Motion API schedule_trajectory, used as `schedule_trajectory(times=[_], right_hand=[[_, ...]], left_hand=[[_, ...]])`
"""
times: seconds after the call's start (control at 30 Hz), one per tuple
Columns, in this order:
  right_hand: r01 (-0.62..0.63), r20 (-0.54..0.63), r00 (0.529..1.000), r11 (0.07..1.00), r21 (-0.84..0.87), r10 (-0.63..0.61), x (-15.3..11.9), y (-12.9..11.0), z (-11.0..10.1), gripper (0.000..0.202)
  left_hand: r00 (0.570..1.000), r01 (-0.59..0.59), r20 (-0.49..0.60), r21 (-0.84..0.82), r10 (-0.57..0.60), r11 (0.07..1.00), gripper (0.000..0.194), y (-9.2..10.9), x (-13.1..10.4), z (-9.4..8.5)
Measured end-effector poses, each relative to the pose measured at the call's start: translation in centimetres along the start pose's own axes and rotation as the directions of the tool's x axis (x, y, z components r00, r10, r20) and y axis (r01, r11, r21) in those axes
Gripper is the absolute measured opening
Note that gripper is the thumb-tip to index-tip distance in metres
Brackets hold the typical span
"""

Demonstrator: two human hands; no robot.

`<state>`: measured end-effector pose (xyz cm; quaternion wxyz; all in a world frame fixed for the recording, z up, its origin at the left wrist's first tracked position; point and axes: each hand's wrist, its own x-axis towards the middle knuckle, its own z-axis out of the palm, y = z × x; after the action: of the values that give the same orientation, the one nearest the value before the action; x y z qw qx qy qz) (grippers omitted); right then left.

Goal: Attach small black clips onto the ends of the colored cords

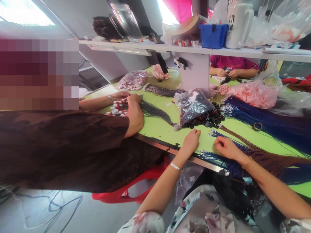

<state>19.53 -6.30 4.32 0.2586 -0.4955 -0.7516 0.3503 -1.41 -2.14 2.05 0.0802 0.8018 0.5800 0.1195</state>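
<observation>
**Both hands low over wires and black connectors**

Nearest, dark bundled parts [234, 191] lie at the wearer's lap. At the green tabletop [160, 139], the left hand [191, 141] has its fingers bent and drawn together; whether they grip anything, I cannot tell. The right hand [224, 147] is curled, thumb and forefinger close, above the blue wires [211, 156]; a thin tip may show at the fingertips, but a hold is unclear. This looks like fine fingertip handling; singling out one strand from such crowded wires would call for a narrow pinch.

Just beyond the left hand, black connectors [205, 119] lie heaped beside a clear plastic bag [194, 102]. Brown wires [239, 137] fan away to the right. At the left, a co-worker's hands [134, 108] are at red-and-white pieces [119, 108].

Farther up, a shelf [150, 46] holds a blue bin [213, 36] and a white mug [236, 27] reading "13", with "14" below. No brand is legible. Farthest, a person in magenta [233, 63] handles something small and dark.
</observation>
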Motion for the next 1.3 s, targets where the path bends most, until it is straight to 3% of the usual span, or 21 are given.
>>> schedule_trajectory(times=[0.1,0.17,0.2,0.23,0.3,0.37,0.4,0.47,0.53,0.67,0.93,1.1,1.3], right_hand=[[0.005,-0.027,1.0,0.995,0.096,-0.002,0.1,-0.1,0.2,0.01],[0.004,-0.04,0.999,0.991,0.13,0.002,0.1,-0.2,0.2,0.011],[0.003,-0.045,0.999,0.99,0.138,0.003,0.1,-0.3,0.2,0.011],[0.003,-0.049,0.999,0.99,0.139,0.004,0.1,-0.3,0.2,0.011],[0.004,-0.063,0.998,0.993,0.12,0.004,0.0,-0.4,0.2,0.012],[0.002,-0.093,0.996,0.997,0.077,0.005,-0.1,-0.5,0.3,0.012],[-0.001,-0.109,0.994,0.999,0.05,0.006,-0.2,-0.6,0.3,0.012],[-0.007,-0.136,0.991,1.0,0.0,0.006,-0.2,-0.8,0.3,0.013],[-0.011,-0.145,0.989,0.999,-0.036,0.005,-0.3,-0.9,0.2,0.013],[-0.012,-0.149,0.989,0.997,-0.08,0.0,-0.4,-1.3,0.1,0.013],[-0.021,-0.154,0.988,0.992,-0.128,0.002,-0.5,-1.8,0.1,0.012],[-0.022,-0.145,0.989,0.99,-0.141,0.001,-0.5,-1.6,0.2,0.013],[-0.008,-0.127,0.992,0.991,-0.132,-0.009,-0.5,-1.6,0.4,0.013]], left_hand=[[0.993,0.068,-0.095,-0.088,-0.077,0.994,0.035,-0.5,-0.8,0.0],[0.976,0.085,-0.167,-0.312,-0.142,0.946,0.03,-0.2,-1.4,0.0],[0.967,0.08,-0.174,-0.479,-0.184,0.874,0.027,0.1,-1.7,0.1],[0.964,0.072,-0.148,-0.654,-0.222,0.753,0.026,0.6,-1.9,0.1],[0.971,0.09,-0.005,-0.92,-0.241,0.383,0.029,1.9,-2.5,0.2],[0.97,0.17,0.165,-0.985,-0.177,0.014,0.035,3.2,-3.0,0.2],[0.964,0.213,0.229,-0.969,-0.137,-0.121,0.038,3.8,-3.3,0.1],[0.948,0.274,0.309,-0.914,-0.075,-0.298,0.043,4.6,-3.6,0.0],[0.938,0.301,0.344,-0.87,-0.042,-0.39,0.044,5.0,-3.7,-0.1],[0.93,0.319,0.367,-0.827,-0.015,-0.463,0.041,5.1,-3.7,-0.2],[0.926,0.316,0.376,-0.808,-0.023,-0.498,0.039,5.1,-3.8,0.0],[0.926,0.32,0.377,-0.821,-0.028,-0.473,0.041,5.0,-3.8,0.0],[0.937,0.296,0.343,-0.881,-0.068,-0.37,0.042,5.3,-4.0,0.0]])
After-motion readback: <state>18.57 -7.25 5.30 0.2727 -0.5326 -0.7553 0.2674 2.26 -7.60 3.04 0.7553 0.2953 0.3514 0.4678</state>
